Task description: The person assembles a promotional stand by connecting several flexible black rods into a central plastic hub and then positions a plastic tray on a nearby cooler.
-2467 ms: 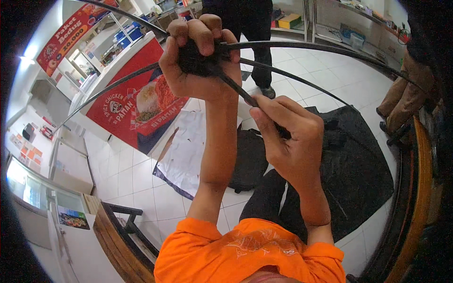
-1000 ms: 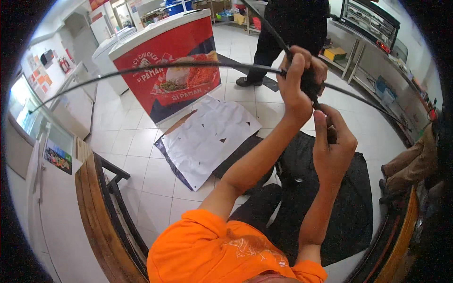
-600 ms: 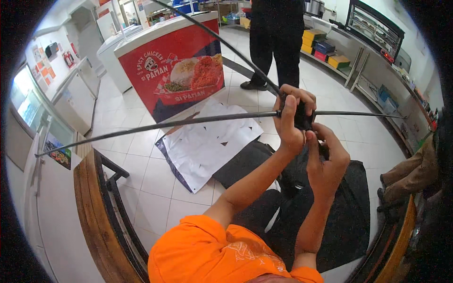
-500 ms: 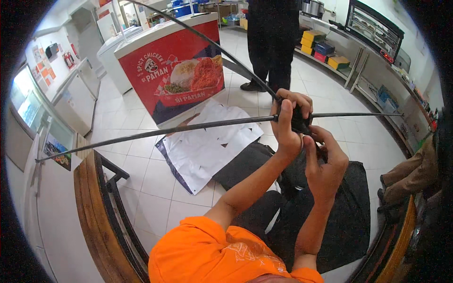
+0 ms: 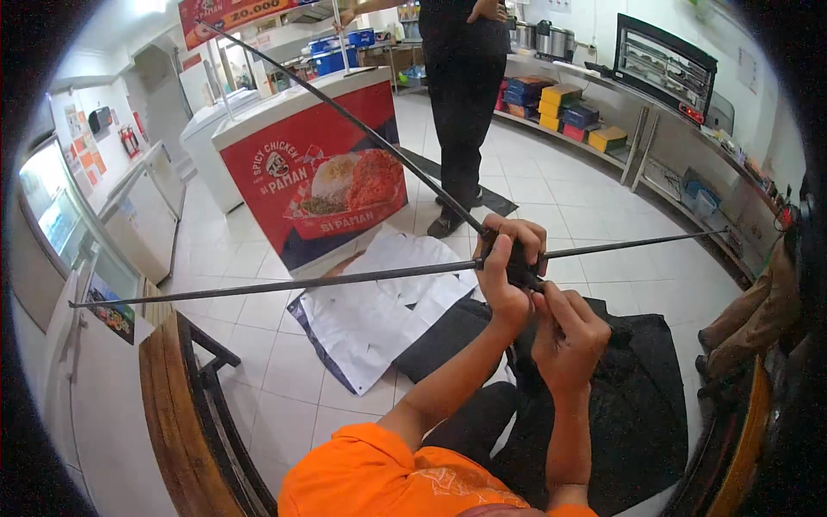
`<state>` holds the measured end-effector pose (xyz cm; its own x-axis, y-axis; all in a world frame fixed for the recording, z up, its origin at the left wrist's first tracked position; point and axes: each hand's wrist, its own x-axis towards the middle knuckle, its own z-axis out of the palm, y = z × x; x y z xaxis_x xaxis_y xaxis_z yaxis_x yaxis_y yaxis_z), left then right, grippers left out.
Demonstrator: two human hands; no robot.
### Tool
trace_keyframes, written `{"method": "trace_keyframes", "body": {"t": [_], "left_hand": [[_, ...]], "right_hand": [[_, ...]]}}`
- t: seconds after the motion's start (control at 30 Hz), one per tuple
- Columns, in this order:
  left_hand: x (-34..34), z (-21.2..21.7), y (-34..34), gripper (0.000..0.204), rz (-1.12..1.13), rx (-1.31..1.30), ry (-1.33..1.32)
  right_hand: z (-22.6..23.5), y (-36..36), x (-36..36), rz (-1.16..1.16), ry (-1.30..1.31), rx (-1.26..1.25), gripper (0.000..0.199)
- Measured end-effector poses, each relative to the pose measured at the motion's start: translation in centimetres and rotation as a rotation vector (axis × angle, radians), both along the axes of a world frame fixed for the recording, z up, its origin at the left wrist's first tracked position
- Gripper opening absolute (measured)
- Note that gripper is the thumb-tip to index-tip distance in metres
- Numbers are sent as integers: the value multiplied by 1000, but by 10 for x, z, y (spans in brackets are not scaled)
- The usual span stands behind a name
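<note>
A black X-banner stand (image 5: 379, 275) spreads its long thin rods to the left, the upper left and the right from a central hub. My left hand (image 5: 506, 280) is wrapped around that hub, its thumb along the near side. Just below and to the right, the fingers of my right hand (image 5: 568, 336) are pinched at the hub's lower part. My fingers hide most of the joint. Beneath lies a white sheet (image 5: 379, 319) with a dark underside, spread on the floor. Black cloth (image 5: 642, 388) lies beside my legs.
A red-fronted counter (image 5: 319, 172) stands ahead. Behind the rods is a standing person in black (image 5: 465, 95). Steel shelving (image 5: 633, 159) with boxes runs along the right. A wooden bench (image 5: 168, 405) is at the left, and another person's legs (image 5: 754, 310) are at the right.
My view has tilted up, showing more of the standing person and counter. The hub and both hands sit further left in view. Both hands keep their hold.
</note>
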<state>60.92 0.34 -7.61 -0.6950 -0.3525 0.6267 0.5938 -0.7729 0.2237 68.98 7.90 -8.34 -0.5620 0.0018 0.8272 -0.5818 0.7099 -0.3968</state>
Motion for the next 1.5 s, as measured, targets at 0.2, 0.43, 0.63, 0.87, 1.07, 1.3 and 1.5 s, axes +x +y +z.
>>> {"method": "trace_keyframes", "body": {"t": [0.2, 0.43, 0.63, 0.87, 1.07, 1.3, 1.5], "left_hand": [[1, -4, -1, 21, 33, -86, 53], [-5, -6, 2, 20, -82, -55, 20], [-12, -17, -3, 27, -82, -104, 22], [-9, -21, -9, 35, -139, -56, -56], [1, -24, -5, 32, -148, -53, -137], [10, -23, -4, 32, -238, -36, -151], [10, -20, 1, 29, -208, 18, -67]], "right_hand": [[1, -6, 3, 65, 2, -99, 13], [8, -3, 2, 84, -200, -126, 13], [1, 5, -2, 91, -165, -105, 12], [-14, 19, 20, 0, -275, -49, 16], [-32, 17, 24, -67, -223, -11, 15], [-27, 15, 31, 13, -244, -91, 13], [-24, 20, 31, 65, -267, -139, 13]]}}
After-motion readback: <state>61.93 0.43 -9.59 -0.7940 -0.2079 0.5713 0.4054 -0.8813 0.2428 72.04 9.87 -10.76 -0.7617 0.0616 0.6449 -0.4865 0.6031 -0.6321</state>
